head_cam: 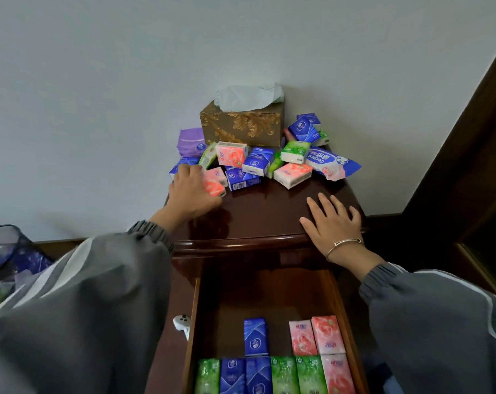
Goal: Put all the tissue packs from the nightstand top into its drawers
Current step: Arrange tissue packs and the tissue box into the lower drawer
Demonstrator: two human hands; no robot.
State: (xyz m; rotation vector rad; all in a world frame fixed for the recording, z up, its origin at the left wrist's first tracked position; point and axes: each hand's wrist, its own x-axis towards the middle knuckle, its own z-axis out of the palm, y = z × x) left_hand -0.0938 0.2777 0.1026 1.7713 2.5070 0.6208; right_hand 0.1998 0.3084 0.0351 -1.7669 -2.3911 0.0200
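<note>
Several small tissue packs in pink, blue and green lie heaped at the back of the dark wooden nightstand top [258,211]. My left hand [190,191] reaches to the heap's left end and closes its fingers on a pink tissue pack [214,184]. My right hand [333,220] rests flat with fingers spread on the top's right front edge, holding nothing. Below, the top drawer [269,294] is pulled open. Rows of green, blue and pink packs [275,373] lie at its front, and its rear half is bare.
A gold patterned tissue box [242,123] stands behind the heap against the wall. A purple pack [191,142] lies at its left and a larger blue and pink wipes pack [330,163] at the right. A dark waste bin [6,257] stands at the left. A dark wooden frame [468,152] rises at the right.
</note>
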